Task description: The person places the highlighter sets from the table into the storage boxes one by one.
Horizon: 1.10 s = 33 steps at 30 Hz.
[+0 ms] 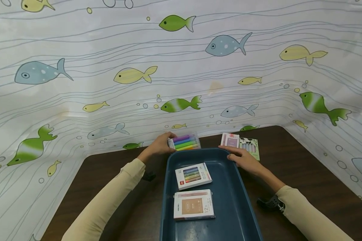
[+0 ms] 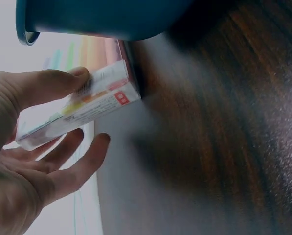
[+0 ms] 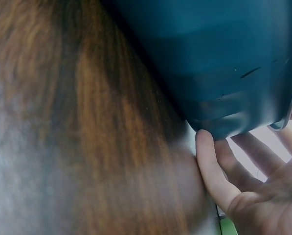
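Note:
My left hand point(image 1: 168, 141) holds a clear box of coloured markers point(image 1: 185, 142) by its left end, just beyond the far rim of a dark blue tray point(image 1: 229, 201). In the left wrist view my thumb lies on top of the marker box point(image 2: 99, 100) and the fingers point(image 2: 82, 161) spread beneath it, below the tray's point(image 2: 101, 17) rim. My right hand point(image 1: 235, 154) rests with straight fingers on the tray's far right corner. In the right wrist view its fingers point(image 3: 212, 166) touch the outer wall of the tray point(image 3: 209, 63). Two boxes lie inside the tray: a white marker box point(image 1: 193, 175) and a white box with a tan label point(image 1: 193, 204).
Behind my right hand a pink box point(image 1: 230, 140) and a green box point(image 1: 250, 147) lie on the dark wooden table point(image 1: 304, 167). A fish-print sheet point(image 1: 181, 67) rises behind and at both sides of the table.

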{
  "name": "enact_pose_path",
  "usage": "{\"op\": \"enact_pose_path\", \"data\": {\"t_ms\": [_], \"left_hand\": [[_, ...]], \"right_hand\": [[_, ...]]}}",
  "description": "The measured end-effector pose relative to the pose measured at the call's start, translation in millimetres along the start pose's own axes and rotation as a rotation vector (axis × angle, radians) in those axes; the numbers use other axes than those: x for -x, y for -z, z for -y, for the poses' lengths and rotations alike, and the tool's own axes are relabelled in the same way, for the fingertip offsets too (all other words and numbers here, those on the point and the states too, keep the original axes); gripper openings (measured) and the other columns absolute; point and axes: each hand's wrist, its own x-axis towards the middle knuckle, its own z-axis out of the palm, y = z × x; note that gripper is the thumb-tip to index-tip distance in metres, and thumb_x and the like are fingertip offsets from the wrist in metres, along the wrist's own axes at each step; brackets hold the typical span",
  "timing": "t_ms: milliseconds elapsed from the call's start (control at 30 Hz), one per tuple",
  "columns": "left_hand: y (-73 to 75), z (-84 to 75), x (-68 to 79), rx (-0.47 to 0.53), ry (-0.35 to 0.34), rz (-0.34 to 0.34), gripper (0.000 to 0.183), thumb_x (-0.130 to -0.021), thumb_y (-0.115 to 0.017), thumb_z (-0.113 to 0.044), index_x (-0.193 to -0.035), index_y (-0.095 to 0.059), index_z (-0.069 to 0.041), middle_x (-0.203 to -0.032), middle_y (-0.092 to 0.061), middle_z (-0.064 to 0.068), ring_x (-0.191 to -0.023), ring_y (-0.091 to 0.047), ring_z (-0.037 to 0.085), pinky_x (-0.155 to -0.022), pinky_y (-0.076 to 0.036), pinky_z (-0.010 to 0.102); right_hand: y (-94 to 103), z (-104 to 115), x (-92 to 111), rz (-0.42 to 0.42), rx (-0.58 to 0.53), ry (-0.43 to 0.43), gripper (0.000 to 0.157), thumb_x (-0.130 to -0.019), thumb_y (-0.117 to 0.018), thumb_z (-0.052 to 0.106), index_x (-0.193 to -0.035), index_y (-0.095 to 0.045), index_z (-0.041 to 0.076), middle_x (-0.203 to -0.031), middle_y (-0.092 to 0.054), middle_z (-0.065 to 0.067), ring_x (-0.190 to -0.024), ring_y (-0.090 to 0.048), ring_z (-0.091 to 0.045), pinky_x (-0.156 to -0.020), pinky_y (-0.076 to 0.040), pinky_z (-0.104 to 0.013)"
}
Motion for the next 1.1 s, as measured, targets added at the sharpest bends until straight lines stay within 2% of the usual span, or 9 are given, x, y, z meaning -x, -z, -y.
{"op": "enact_pose_path", "data": {"t_ms": [133, 300, 367, 400, 533, 633, 700, 867, 1100], "left_hand": [[-1.3, 2.0, 1.5, 0.071, -0.004, 0.016, 0.061, -0.083, -0.083, -0.009, -0.136, -0.052, -0.006, -0.126, -0.060, 0.016, -0.099, -0.059, 0.026, -0.084, -0.053, 0.039], [-4.0, 5.6, 3.9, 0.169, 0.009, 0.031, 0.062, -0.085, -0.081, -0.007, -0.138, -0.049, -0.009, -0.125, -0.059, 0.018, -0.091, -0.060, 0.025, -0.074, -0.054, 0.036], [-5.1, 7.0, 4.8, 0.237, 0.026, 0.045, 0.060, -0.087, -0.079, -0.005, -0.138, -0.048, -0.011, -0.135, -0.054, 0.019, -0.090, -0.062, 0.027, -0.071, -0.055, 0.037], [-5.6, 7.6, 5.0, 0.268, 0.033, 0.050, 0.059, -0.088, -0.078, -0.005, -0.139, -0.048, -0.013, -0.140, -0.051, 0.019, -0.090, -0.063, 0.029, -0.071, -0.056, 0.038], [-7.1, 10.9, 4.4, 0.374, 0.035, 0.061, 0.055, -0.092, -0.071, -0.001, -0.139, -0.048, -0.016, -0.158, -0.034, 0.017, -0.103, -0.065, 0.033, -0.069, -0.057, 0.041], [-7.4, 13.8, 5.1, 0.419, 0.030, 0.062, 0.053, -0.094, -0.068, 0.002, -0.140, -0.049, -0.017, -0.160, -0.032, 0.017, -0.111, -0.062, 0.032, -0.069, -0.057, 0.042], [-7.2, 15.9, 6.4, 0.455, 0.040, 0.066, 0.052, -0.094, -0.067, 0.003, -0.140, -0.050, -0.017, -0.160, -0.030, 0.018, -0.104, -0.064, 0.033, -0.069, -0.057, 0.042], [-6.4, 18.0, 8.7, 0.501, 0.077, 0.064, 0.052, -0.094, -0.068, 0.002, -0.139, -0.052, -0.018, -0.159, -0.030, 0.022, -0.087, -0.064, 0.033, -0.067, -0.057, 0.043], [-3.7, 17.7, 5.5, 0.507, 0.081, 0.045, 0.051, -0.094, -0.068, 0.001, -0.138, -0.054, -0.021, -0.153, -0.039, 0.017, -0.090, -0.064, 0.034, -0.068, -0.058, 0.046]], "right_hand": [[0.1, 0.0, -0.1, -0.005, 0.001, 0.001, 0.044, -0.108, -0.051, 0.021, -0.152, -0.051, 0.027, -0.147, -0.052, -0.012, -0.104, -0.061, -0.032, -0.073, -0.052, -0.044], [0.2, 0.3, 0.3, 0.001, 0.007, 0.003, 0.044, -0.108, -0.051, 0.021, -0.152, -0.051, 0.026, -0.150, -0.049, -0.011, -0.107, -0.060, -0.033, -0.074, -0.052, -0.045], [0.1, 0.6, 0.9, 0.004, 0.009, 0.002, 0.045, -0.108, -0.051, 0.021, -0.152, -0.050, 0.026, -0.151, -0.048, -0.011, -0.108, -0.060, -0.032, -0.075, -0.052, -0.045], [0.0, 0.7, 1.0, 0.005, 0.010, -0.001, 0.044, -0.108, -0.051, 0.021, -0.152, -0.050, 0.027, -0.151, -0.049, -0.010, -0.104, -0.061, -0.033, -0.074, -0.052, -0.045], [0.5, 0.1, 1.6, 0.001, 0.010, -0.001, 0.044, -0.108, -0.051, 0.021, -0.152, -0.050, 0.027, -0.150, -0.050, -0.010, -0.099, -0.061, -0.033, -0.072, -0.052, -0.044], [0.5, -0.2, 1.6, -0.001, 0.012, 0.001, 0.044, -0.108, -0.051, 0.021, -0.152, -0.051, 0.027, -0.150, -0.050, -0.011, -0.102, -0.061, -0.033, -0.073, -0.052, -0.045], [0.0, 0.1, 1.2, -0.001, 0.012, -0.001, 0.044, -0.108, -0.051, 0.022, -0.152, -0.051, 0.027, -0.150, -0.050, -0.010, -0.104, -0.060, -0.033, -0.074, -0.052, -0.045], [-1.0, 0.7, 0.8, 0.001, 0.010, 0.000, 0.044, -0.108, -0.052, 0.022, -0.152, -0.051, 0.026, -0.150, -0.050, -0.011, -0.106, -0.061, -0.032, -0.075, -0.052, -0.045], [0.2, 0.4, 1.4, 0.003, 0.013, 0.013, 0.045, -0.108, -0.051, 0.020, -0.153, -0.050, 0.023, -0.149, -0.050, -0.013, -0.101, -0.061, -0.032, -0.072, -0.052, -0.043]]}}
